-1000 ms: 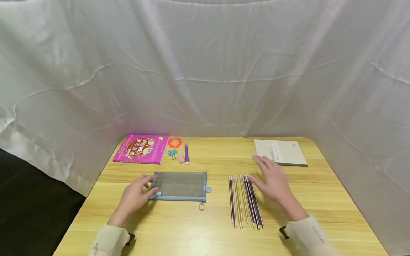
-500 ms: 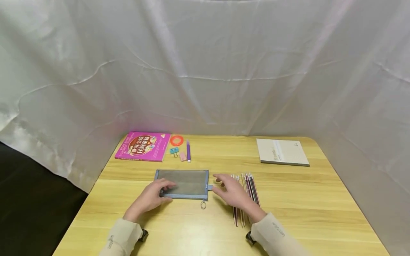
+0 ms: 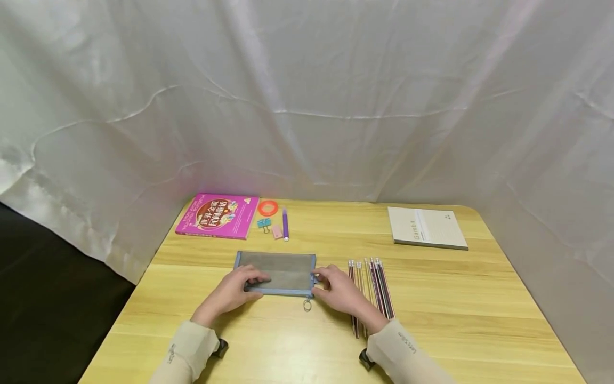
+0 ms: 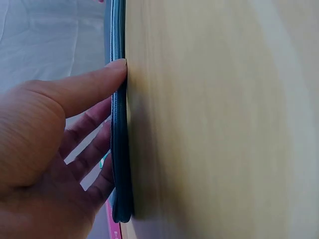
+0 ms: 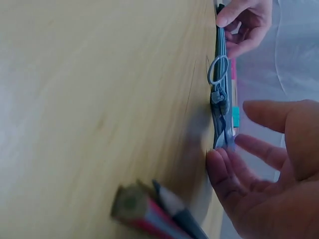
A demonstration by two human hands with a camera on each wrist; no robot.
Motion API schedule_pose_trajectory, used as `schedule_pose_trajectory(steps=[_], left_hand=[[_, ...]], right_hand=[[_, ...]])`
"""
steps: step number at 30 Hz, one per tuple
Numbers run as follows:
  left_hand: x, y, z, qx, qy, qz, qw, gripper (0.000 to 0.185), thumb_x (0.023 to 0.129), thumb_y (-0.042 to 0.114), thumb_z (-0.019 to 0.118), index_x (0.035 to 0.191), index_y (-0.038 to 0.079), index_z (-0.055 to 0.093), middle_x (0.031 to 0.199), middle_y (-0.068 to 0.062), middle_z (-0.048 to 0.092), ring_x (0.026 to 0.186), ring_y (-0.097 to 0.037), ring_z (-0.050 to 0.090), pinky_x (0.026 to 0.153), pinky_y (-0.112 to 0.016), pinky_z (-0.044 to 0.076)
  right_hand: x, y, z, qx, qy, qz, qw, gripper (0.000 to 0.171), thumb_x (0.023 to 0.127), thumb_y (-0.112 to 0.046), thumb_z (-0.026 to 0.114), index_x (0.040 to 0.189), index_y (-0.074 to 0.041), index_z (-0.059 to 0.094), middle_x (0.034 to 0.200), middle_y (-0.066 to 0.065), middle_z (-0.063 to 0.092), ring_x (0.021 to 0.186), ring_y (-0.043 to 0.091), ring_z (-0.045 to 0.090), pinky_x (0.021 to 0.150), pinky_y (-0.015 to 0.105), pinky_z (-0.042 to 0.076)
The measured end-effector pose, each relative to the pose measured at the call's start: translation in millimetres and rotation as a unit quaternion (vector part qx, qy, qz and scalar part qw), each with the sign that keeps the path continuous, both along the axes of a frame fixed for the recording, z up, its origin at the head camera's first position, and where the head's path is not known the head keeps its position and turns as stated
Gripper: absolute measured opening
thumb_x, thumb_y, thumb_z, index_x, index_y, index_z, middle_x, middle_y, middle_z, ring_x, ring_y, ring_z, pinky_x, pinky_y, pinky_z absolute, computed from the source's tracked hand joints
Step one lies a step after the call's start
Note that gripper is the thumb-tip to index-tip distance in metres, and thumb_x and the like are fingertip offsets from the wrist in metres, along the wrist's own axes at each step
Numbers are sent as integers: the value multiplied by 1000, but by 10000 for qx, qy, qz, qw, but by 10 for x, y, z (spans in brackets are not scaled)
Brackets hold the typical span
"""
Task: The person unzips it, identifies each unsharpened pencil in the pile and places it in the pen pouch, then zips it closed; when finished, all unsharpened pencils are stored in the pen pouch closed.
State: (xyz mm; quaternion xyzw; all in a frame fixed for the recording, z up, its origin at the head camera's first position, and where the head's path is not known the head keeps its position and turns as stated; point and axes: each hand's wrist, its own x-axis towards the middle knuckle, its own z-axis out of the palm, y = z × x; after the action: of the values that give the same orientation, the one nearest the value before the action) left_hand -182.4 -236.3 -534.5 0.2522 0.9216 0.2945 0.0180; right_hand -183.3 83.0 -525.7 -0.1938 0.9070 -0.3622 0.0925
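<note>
A flat grey mesh zip pouch (image 3: 283,266) with blue edges lies on the table, its zip (image 5: 218,94) along the near side. My left hand (image 3: 235,288) rests on its left part, fingers over the mesh and thumb (image 4: 94,87) against the zipped edge. At the pouch's right end, my right hand (image 3: 339,290) has its fingertips beside the small blue tab; its thumb (image 5: 266,112) stands apart from the pouch in the right wrist view. A metal ring (image 3: 307,305) hangs from the zip. Several pencils (image 3: 376,282) lie right of the pouch, partly hidden by my right forearm.
At the back left lie a pink book (image 3: 218,216), an orange ring (image 3: 268,208), a blue binder clip (image 3: 264,224), a pink eraser (image 3: 276,231) and a purple marker (image 3: 285,224). A pale notebook (image 3: 427,228) lies back right. Grey cloth (image 3: 336,96) surrounds the table.
My right hand has come left from beyond the pencils to the pouch's right end. My left hand has slid right from the pouch's left edge onto the mesh.
</note>
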Motion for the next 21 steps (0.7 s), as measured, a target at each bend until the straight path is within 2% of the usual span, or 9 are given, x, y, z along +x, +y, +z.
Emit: schedule_pose_trajectory(steps=[5,9,15,21], left_hand=[[-4,4,-3,7,-100,3,10000,33,89,17,83,121,22,76,109,6,67,95,-13,59,82,-32,54],[1,9,-3,71,-123,-21,9999,32,89,16,82,120,21,76,109,5,68,96,-15,60,84,-34,55],[13,20,3,141,-171,-24,9998,31,89,13,82,120,19,76,107,5,68,96,-15,61,84,-35,56],[12,30,13,63,-91,34,9999,30,90,15,82,119,19,76,106,5,69,95,-14,61,84,-33,56]], right_hand=[[-58,-38,-29,-157,-75,-224,9996,48,95,-21,74,140,-7,62,115,12,61,80,14,52,65,26,47],[-112,-65,-49,-592,-489,-225,9968,42,95,-15,73,136,-7,64,107,8,63,83,17,53,68,26,47],[-164,-90,-86,-1275,-1042,-420,9855,36,94,-6,73,129,-4,67,93,4,62,77,16,54,62,21,46],[-194,-123,-66,-1796,-1299,-599,9733,33,95,-7,73,128,-4,67,97,8,61,79,17,57,62,23,49]])
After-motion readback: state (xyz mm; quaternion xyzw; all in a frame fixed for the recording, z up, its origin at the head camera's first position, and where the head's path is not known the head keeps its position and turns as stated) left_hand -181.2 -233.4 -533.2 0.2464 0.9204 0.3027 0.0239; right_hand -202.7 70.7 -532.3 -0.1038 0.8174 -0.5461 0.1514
